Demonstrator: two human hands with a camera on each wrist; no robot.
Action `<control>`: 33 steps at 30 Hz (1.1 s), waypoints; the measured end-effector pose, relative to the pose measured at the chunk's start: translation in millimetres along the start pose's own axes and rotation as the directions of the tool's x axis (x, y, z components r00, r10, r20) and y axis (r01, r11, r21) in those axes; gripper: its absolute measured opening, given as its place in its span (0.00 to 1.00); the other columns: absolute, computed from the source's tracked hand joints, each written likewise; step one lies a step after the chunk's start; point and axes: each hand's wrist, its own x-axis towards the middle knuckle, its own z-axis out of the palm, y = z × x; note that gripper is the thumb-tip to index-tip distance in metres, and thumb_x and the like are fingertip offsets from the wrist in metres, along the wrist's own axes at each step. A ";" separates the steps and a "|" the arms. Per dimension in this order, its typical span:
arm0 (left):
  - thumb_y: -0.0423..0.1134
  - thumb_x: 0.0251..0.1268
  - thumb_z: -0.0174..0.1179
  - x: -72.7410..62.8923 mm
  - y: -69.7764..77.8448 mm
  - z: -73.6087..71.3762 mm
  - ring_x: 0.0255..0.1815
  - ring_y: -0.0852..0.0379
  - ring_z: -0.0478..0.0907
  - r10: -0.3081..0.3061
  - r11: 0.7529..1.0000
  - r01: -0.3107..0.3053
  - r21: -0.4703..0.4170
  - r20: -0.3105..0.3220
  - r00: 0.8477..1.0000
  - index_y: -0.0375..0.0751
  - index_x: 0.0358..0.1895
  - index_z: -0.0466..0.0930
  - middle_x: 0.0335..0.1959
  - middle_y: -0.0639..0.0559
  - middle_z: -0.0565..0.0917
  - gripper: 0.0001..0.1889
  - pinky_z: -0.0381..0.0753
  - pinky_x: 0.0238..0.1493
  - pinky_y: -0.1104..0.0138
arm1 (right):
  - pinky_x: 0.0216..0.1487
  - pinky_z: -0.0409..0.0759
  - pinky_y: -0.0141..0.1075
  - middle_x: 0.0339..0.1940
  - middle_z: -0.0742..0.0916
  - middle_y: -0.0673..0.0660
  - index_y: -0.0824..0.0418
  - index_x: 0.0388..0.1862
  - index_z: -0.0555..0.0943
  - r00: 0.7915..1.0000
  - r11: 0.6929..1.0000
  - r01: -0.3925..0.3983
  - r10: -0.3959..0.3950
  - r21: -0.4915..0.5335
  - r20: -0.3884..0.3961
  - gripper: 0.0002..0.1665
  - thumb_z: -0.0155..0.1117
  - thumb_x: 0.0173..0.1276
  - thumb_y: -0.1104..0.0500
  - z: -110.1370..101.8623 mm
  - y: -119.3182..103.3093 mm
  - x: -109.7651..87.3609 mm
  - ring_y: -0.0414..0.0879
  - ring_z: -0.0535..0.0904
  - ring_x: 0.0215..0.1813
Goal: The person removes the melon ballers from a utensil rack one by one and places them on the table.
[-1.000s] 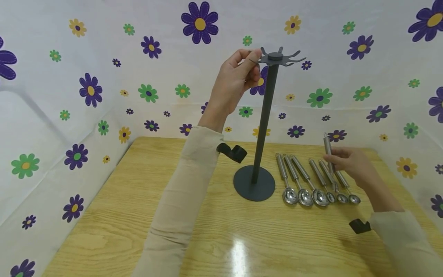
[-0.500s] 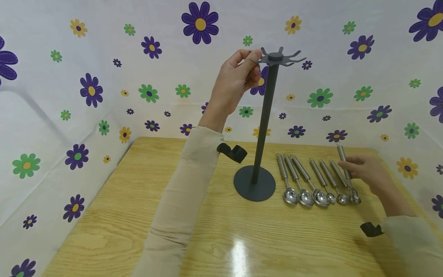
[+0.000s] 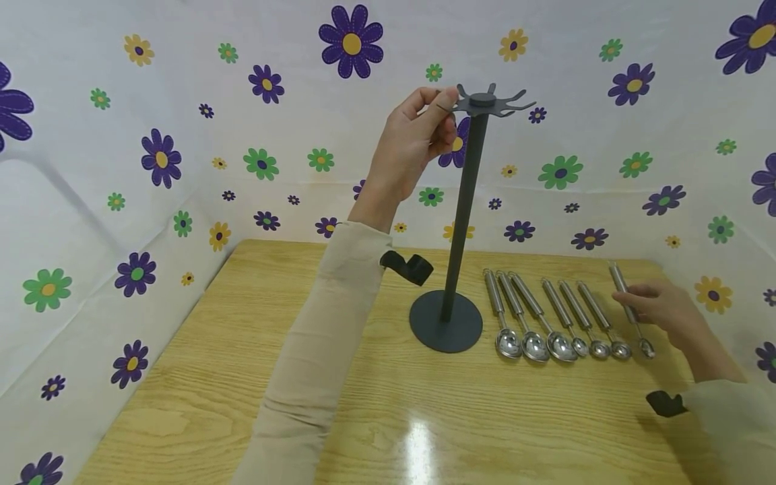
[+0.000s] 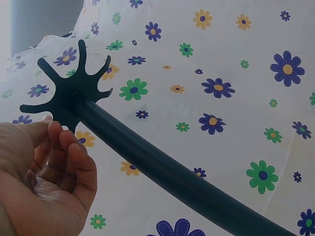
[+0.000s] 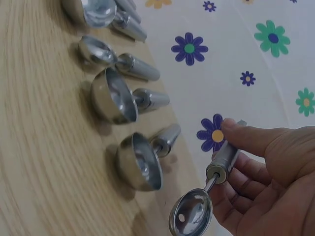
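Observation:
My left hand (image 3: pixel 418 135) pinches one prong of the hooked top (image 3: pixel 483 101) of a dark grey utensil stand (image 3: pixel 463 215). The left wrist view shows the thumb and fingertips of the left hand (image 4: pixel 54 172) at that prong, beside the stand's post (image 4: pixel 162 160). At the right, my right hand (image 3: pixel 661 306) holds a small steel melon baller (image 3: pixel 621 283) by its handle. Its bowl (image 5: pixel 192 214), with a small hole, points down and towards me. Whether that bowl touches the table cannot be told. Left of it lie several steel scoops (image 3: pixel 535 345) in a row.
The stand's round base (image 3: pixel 445 321) rests on the wood-grain table (image 3: pixel 242 377), left of the row. The three leftmost scoops have larger bowls; the others are smaller. A white cloth with printed flowers (image 3: pixel 261 162) hangs behind and at both sides.
My right hand has carried the melon baller rightward and lower, from over the smaller scoops to beyond the row's right end. The left hand and the stand have stayed put.

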 end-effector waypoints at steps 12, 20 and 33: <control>0.36 0.80 0.57 0.9 -1.7 -0.5 0.29 0.55 0.72 -0.001 1.000 0.002 -0.008 0.002 1.000 0.40 0.41 0.75 0.28 0.46 0.76 0.05 0.78 0.36 0.70 | 0.35 0.79 0.29 0.46 0.87 0.66 0.84 0.62 0.72 0.997 0.996 -0.080 0.079 -0.026 -0.026 0.40 0.64 0.77 0.46 1.5 20.8 6.1 0.34 0.78 0.37; 0.36 0.80 0.56 -0.3 -1.3 -1.6 0.28 0.55 0.72 -0.002 1.000 0.002 -0.002 -0.001 1.000 0.40 0.41 0.75 0.27 0.47 0.76 0.05 0.78 0.35 0.70 | 0.58 0.77 0.60 0.69 0.67 0.85 0.84 0.69 0.65 0.996 0.994 -0.090 0.091 -0.060 0.012 0.47 0.59 0.79 0.40 7.1 27.2 8.4 0.79 0.68 0.65; 0.37 0.80 0.57 -1.3 -0.7 -1.9 0.28 0.55 0.72 0.003 1.000 -0.003 -0.004 -0.003 1.000 0.40 0.41 0.75 0.27 0.47 0.76 0.06 0.77 0.35 0.70 | 0.58 0.73 0.66 0.65 0.72 0.85 0.83 0.63 0.71 0.998 0.986 -0.061 0.060 -0.157 -0.009 0.43 0.58 0.79 0.41 13.3 29.3 14.2 0.80 0.71 0.61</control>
